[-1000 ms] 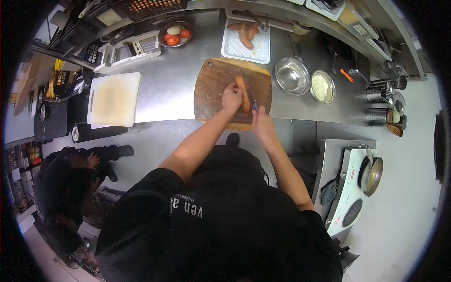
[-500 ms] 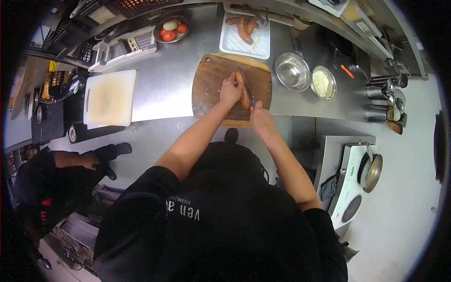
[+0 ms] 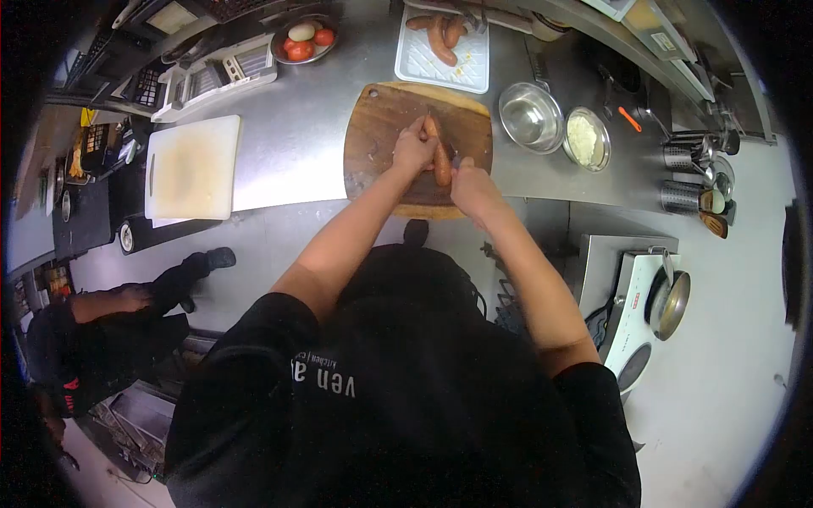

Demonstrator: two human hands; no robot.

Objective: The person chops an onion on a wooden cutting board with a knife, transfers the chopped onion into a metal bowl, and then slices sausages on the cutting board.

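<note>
A reddish-brown sausage (image 3: 441, 165) lies lengthwise on the wooden cutting board (image 3: 373, 144). My left hand (image 3: 412, 148) grips the sausage from its left side, fingers closed near its upper part. On the other side, my right hand (image 3: 472, 188) is closed around the handle of a knife (image 3: 456, 162). The knife's blade lies close beside the sausage and is hard to make out here. Beyond the board, a white tray (image 3: 415, 68) holds several more sausages (image 3: 442, 41).
Right of the board stand a steel bowl (image 3: 530, 117) and a bowl of white food (image 3: 584, 140). A white cutting board (image 3: 193, 169) and a bowl of tomatoes (image 3: 301, 51) are on the left. A pan (image 3: 673, 305) rests on the cooktop at right; another person (image 3: 110, 339) is at lower left.
The knife blade, visible along the sausage's right side before, is now mostly out of sight. The view has shifted slightly, and the other person at lower left has moved.
</note>
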